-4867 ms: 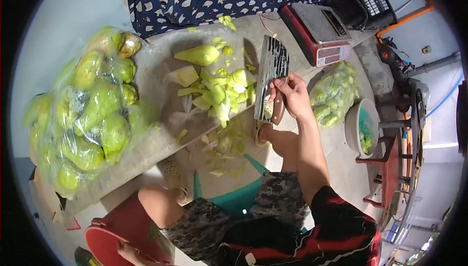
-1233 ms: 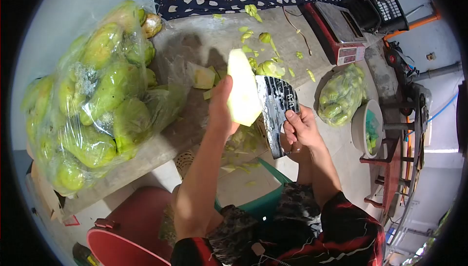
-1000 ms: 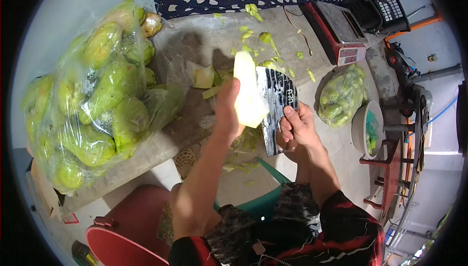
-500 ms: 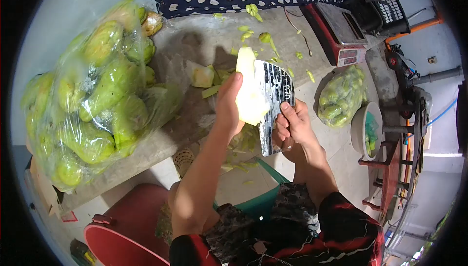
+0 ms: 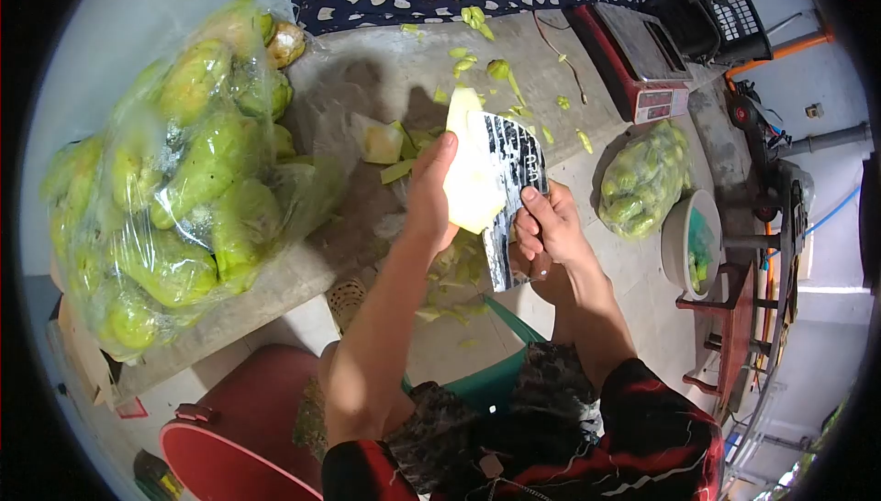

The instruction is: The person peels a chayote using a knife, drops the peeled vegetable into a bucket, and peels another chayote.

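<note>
I see the left hand (image 5: 431,196), fingers clamped round the pale fruit (image 5: 468,172), seemingly to leave one side open to the cleaver (image 5: 512,160) clasped in the fingers of the right hand (image 5: 554,226).

The person wears a loose black shirt (image 5: 569,450) splashed with red patches and crossed by thin, jagged pale lines like lightning, its short sleeves (image 5: 656,409) leaving the forearms (image 5: 372,345) and fingers (image 5: 529,247) bare. At the chest hangs a thin chain (image 5: 521,485) with a small, flat, dull-coloured pendant (image 5: 492,465). Below come shorts (image 5: 551,372) in a mottled camouflage of black and grey, and one foot shows a tan clog (image 5: 346,301) pierced with rows of holes.
</note>
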`<state>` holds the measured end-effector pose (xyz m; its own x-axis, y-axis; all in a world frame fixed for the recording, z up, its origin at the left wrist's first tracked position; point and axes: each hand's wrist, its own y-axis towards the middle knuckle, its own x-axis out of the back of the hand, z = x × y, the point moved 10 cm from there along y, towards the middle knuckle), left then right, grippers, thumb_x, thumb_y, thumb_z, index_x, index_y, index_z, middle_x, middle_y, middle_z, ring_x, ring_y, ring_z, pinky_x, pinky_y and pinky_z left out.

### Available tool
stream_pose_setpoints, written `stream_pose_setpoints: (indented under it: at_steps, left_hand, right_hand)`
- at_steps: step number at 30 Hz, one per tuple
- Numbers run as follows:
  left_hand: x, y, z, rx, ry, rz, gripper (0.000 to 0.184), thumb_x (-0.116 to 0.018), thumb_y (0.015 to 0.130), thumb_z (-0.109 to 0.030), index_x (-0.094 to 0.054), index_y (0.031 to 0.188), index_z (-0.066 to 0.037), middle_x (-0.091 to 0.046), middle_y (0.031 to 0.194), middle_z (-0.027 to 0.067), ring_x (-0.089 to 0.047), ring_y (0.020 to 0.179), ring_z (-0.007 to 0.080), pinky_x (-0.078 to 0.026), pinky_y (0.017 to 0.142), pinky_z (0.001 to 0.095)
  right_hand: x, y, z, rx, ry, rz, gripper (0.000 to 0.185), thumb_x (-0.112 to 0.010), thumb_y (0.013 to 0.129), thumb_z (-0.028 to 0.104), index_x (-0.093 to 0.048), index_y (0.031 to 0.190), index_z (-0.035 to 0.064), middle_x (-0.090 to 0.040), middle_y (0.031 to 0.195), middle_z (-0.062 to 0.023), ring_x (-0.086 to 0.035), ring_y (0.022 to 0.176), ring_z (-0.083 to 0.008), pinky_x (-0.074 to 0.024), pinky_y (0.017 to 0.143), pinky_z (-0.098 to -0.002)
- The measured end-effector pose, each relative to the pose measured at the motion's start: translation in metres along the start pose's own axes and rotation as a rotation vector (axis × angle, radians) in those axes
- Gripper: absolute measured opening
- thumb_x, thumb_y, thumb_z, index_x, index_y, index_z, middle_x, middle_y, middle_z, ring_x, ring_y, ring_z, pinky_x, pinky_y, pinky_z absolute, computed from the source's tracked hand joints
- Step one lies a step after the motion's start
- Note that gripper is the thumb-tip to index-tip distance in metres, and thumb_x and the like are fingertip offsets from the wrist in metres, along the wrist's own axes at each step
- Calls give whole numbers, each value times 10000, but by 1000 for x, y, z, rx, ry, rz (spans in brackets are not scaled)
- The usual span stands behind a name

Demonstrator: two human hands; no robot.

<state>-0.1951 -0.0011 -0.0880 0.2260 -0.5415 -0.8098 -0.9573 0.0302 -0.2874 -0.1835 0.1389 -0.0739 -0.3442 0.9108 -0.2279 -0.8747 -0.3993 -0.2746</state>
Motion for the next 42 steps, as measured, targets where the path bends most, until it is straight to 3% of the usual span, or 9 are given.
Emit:
stream_pose_setpoints:
  at_steps: [4, 6, 8, 12, 13, 26, 31, 38, 42]
  left_hand:
    - [-2, 1, 3, 65, -26, 47, 417, -501, 989, -370, -557, 1202, -15, -628, 1029, 82, -622, 899, 184, -517, 800, 334]
    - [10, -2, 7, 112, 3, -70, 519, -467, 992, -425, -498, 1328, -31, -609, 1186, 94, -607, 1044, 228, -499, 908, 403]
    - [1, -3, -21, -49, -65, -22, 527, -517, 968, -458, -510, 1287, -39, -618, 1101, 83, -641, 927, 233, -538, 822, 365]
    - [17, 4, -32, -92, -109, 69, 545, -420, 986, -544, -490, 1313, -113, -598, 1163, 107, -644, 996, 289, -553, 809, 493]
    - [18, 4, -34, -112, -113, -27, 566, -332, 998, -555, -417, 1401, -166, -595, 1153, 118, -631, 1000, 376, -549, 720, 540]
    - [24, 8, -50, -349, -47, -74, 555, -388, 981, -559, -430, 1352, -148, -599, 1128, 146, -591, 1025, 331, -507, 780, 503]
    - [31, 8, -56, -392, -138, -97, 563, -444, 939, -605, -470, 1251, -137, -595, 1087, 137, -585, 971, 308, -478, 765, 493]
    - [37, 5, -62, -429, -191, -110, 569, -430, 931, -627, -483, 1202, -130, -592, 1067, 137, -582, 979, 331, -467, 763, 515]
    - [37, 4, -61, -422, -186, -131, 591, -426, 917, -652, -487, 1196, -135, -601, 1059, 138, -589, 982, 345, -470, 753, 518]
  right_hand:
    - [5, -1, 6, -26, -47, 9, 229, -548, 996, 220, -445, 872, 58, -429, 545, -2, -419, 362, -100, -377, 326, -279]
    - [23, -3, 13, -28, -89, -9, 203, -559, 985, 199, -462, 875, 59, -437, 544, -5, -424, 362, -103, -372, 322, -278]
    - [51, -6, 31, 93, -15, -111, 190, -547, 991, 214, -474, 896, 66, -410, 551, 9, -397, 352, -100, -377, 315, -265]
    - [86, -6, 50, 276, 141, -214, 119, -476, 1010, 150, -450, 906, 99, -383, 573, 33, -385, 380, -77, -379, 336, -245]
    - [89, -5, 50, 270, 164, -212, 149, -495, 1004, 154, -449, 877, 91, -398, 573, 19, -399, 383, -90, -385, 347, -260]
    - [54, -1, 31, 247, -94, -187, 100, -579, 952, 52, -487, 934, 20, -498, 591, -37, -484, 433, -119, -461, 406, -288]
    - [39, -6, 41, 305, -290, -198, 88, -576, 955, 51, -498, 945, 13, -528, 586, -20, -475, 425, -91, -389, 401, -248]
    - [43, -7, 49, 378, -295, -199, 132, -568, 958, 68, -446, 925, 30, -440, 545, -20, -418, 381, -106, -402, 354, -271]
    - [50, -7, 48, 399, -196, -227, 67, -558, 946, 26, -494, 944, 4, -489, 534, -9, -425, 370, -93, -368, 352, -262]
